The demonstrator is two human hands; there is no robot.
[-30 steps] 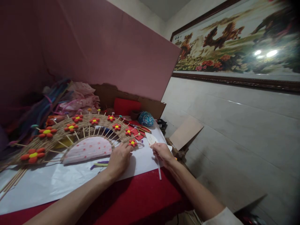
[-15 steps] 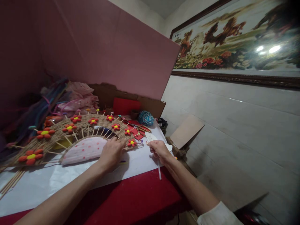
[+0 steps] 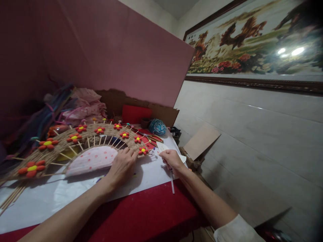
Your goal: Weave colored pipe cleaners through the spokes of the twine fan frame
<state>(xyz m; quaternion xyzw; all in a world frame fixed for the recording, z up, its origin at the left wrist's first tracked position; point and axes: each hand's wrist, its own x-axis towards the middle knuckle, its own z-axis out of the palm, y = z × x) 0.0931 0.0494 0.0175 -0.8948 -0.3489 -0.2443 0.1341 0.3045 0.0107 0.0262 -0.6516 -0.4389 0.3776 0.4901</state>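
Note:
A half-ring craft [image 3: 87, 137] wound with twine, with red-orange and yellow flowers and thin sticks, rests over the white-covered table. Its inner half-disc [image 3: 93, 159] is pale cloth with red dots. My left hand [image 3: 124, 164] is closed round the craft's inner right end, fingertips partly hidden. To the right, my right hand [image 3: 173, 161] is closed in a pinch; what it holds is mostly hidden. A translucent rod [image 3: 172, 183] sticks out below that hand. White paper-like pieces [image 3: 162, 147] show beside and behind the fingers.
Behind the craft lie a blue yarn ball [image 3: 157, 126], a small brown pot [image 3: 145, 123], pliers-like tools [image 3: 155, 138] and red sheets [image 3: 136, 114]. Crumpled pink cloth [image 3: 85, 101] is piled at the left. Loose sticks [image 3: 12, 198] lie at lower left. A tiled wall [image 3: 252, 134] stands on the right.
The craft's right end has risen slightly and shifted right with my left hand, turning the craft a little. My right hand has barely moved.

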